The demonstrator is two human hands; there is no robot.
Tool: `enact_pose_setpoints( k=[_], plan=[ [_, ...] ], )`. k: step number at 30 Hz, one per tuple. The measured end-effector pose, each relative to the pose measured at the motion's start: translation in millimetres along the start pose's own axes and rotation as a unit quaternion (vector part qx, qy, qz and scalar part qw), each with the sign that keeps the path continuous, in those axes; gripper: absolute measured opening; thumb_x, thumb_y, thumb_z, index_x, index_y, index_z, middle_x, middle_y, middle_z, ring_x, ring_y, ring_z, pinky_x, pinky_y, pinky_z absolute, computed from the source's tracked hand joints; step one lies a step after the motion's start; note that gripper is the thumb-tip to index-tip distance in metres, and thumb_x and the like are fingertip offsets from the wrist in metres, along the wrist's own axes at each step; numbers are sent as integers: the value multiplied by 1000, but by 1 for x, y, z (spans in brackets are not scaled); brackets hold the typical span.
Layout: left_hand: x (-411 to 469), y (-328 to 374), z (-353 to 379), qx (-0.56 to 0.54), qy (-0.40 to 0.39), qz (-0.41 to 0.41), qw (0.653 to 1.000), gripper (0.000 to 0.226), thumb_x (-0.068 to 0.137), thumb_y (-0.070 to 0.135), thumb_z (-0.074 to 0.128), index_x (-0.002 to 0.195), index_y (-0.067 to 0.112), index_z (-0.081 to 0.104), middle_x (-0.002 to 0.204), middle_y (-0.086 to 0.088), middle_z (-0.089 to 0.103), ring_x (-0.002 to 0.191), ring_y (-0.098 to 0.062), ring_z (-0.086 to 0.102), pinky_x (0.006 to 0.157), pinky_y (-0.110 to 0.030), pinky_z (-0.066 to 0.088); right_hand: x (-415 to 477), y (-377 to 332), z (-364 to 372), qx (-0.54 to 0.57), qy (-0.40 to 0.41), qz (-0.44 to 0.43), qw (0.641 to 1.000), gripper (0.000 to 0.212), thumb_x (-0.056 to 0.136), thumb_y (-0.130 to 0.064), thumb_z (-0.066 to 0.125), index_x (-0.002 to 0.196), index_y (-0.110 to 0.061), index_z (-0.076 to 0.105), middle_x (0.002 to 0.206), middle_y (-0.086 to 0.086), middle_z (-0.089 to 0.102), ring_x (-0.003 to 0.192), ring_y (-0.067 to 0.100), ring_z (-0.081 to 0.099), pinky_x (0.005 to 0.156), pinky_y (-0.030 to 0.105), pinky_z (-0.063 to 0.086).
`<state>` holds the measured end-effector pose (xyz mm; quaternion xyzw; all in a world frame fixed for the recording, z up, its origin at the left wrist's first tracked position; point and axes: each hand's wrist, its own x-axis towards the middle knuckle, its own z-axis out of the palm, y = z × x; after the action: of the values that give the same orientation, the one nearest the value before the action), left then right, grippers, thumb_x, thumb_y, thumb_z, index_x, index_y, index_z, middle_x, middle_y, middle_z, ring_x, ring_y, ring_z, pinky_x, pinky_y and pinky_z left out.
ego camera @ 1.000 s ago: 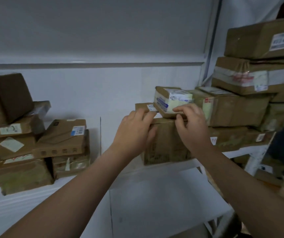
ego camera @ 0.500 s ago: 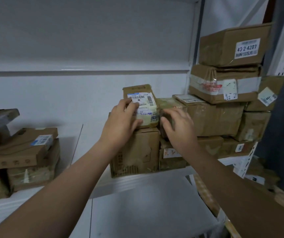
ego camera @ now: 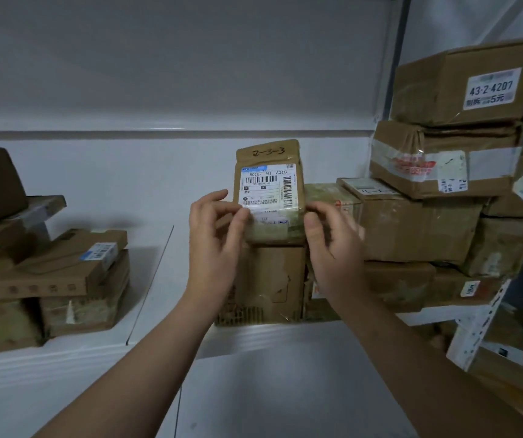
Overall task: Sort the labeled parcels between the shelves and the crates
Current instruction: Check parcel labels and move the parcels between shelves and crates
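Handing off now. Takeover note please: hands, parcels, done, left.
Left hand: thumb on the small parcel, lower left of its label; firm grip unclear.
Right hand: thumb at the parcel's lower right corner; grip likewise unclear.
Small parcel: upright on a brown box on the shelf, label facing the camera, "2-3-3" handwritten on top.
Done: label in view for reading.
Left: file it by its code, then work through the right stack and left stack. No crates in view.
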<state>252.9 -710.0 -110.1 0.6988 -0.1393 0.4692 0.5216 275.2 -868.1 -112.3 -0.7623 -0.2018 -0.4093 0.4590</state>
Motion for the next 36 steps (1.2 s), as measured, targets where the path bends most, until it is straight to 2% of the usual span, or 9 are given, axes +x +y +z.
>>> enact_pose_setpoints(
  k=[2, 5, 12, 16, 21, 27, 30, 33, 36],
  plan=[
    [-2, 10, 0, -108, 23, -48, 993, 20, 91, 7, 58, 95, 25, 50, 121, -6, 55, 105, -2, 59, 82, -18, 51, -4, -7, 1, 110, 6, 11, 994, 45, 90, -47, 36, 108, -15, 62, 94, -15, 63, 94, 8, 58, 84, 34, 48],
    [-7, 17, -1, -197, 17, -96, 976, 30, 90, 1, 57, 107, 23, 46, 113, 1, 61, 104, -7, 62, 83, -21, 52, -8, -13, 5, 245, 32, 37, 968, 38, 90, -44, 40, 105, -14, 58, 87, -22, 64, 80, -7, 58, 70, 12, 46],
    [-20, 21, -10, -228, -15, -142, 963, 46, 88, -9, 54, 130, 10, 50, 121, -2, 63, 110, -5, 60, 91, -22, 50, -9, -23, 11, 301, 31, 92, 949, 27, 84, -43, 58, 90, -18, 51, 103, 9, 59, 96, 17, 60, 78, 20, 49],
    [-22, 22, -21, -217, -59, -119, 967, 47, 83, 1, 58, 127, 17, 52, 121, 5, 64, 115, -7, 57, 87, -19, 49, -11, -25, 16, 329, 28, 125, 936, 22, 83, -30, 65, 88, -16, 48, 91, 5, 59, 84, 4, 61, 66, 15, 48],
    [-22, 18, -42, -256, -87, -177, 946, 39, 71, 8, 50, 105, 27, 48, 115, 2, 65, 116, -23, 58, 83, -36, 50, -16, -33, 26, 364, 8, 122, 923, 18, 80, -27, 64, 93, -23, 51, 89, -7, 63, 81, 3, 63, 66, 16, 50],
    [-25, 19, -71, -208, -55, -155, 964, 39, 76, 15, 53, 110, 33, 51, 118, 5, 64, 117, -19, 57, 82, -26, 50, -19, -54, 39, 359, -52, 108, 926, 20, 82, -37, 59, 100, -32, 53, 105, -2, 63, 99, 14, 62, 79, 28, 52],
    [-21, 20, -95, -144, -68, -109, 981, 37, 90, 39, 51, 127, 43, 49, 129, 13, 57, 117, -6, 54, 83, -16, 48, -20, -66, 49, 403, -91, 106, 905, 28, 90, -39, 46, 114, -33, 58, 109, -12, 67, 103, 5, 62, 78, 18, 51],
    [-18, 18, -119, -82, -68, -91, 990, 54, 81, 49, 56, 133, 41, 45, 132, 7, 53, 103, -7, 59, 82, -21, 49, -22, -78, 63, 404, -76, 113, 905, 26, 91, -41, 43, 103, -37, 67, 105, -21, 68, 99, -6, 61, 78, 7, 47],
    [-14, 16, -136, -38, 5, -92, 995, 41, 80, 44, 63, 121, 41, 56, 118, 0, 58, 93, -6, 61, 79, -20, 49, -24, -91, 82, 381, -120, 142, 906, 35, 87, -58, 46, 98, -34, 69, 107, -8, 68, 105, 8, 61, 91, 24, 47]
  ],
)
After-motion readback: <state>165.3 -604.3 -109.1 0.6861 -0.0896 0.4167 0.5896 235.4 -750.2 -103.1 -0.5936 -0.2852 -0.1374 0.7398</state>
